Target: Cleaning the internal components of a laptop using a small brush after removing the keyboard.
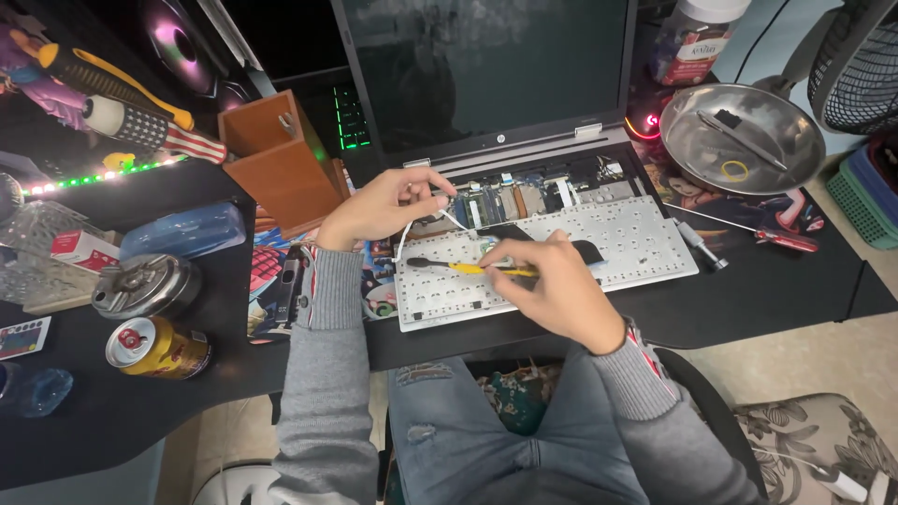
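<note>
- The right hand [561, 290] pinches a yellow-handled brush [472, 267] over the upturned keyboard [561, 252].
- The left hand [383, 208] grips the keyboard's top-left edge, fingers closed.
- The keyboard looks light, thin and bendy; hold it by the edges.

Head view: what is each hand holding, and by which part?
The right hand holds a yellow-handled tool by its handle end, black tip pointing left over the flipped keyboard. The left hand pinches a white ribbon cable near its upper end.
</note>
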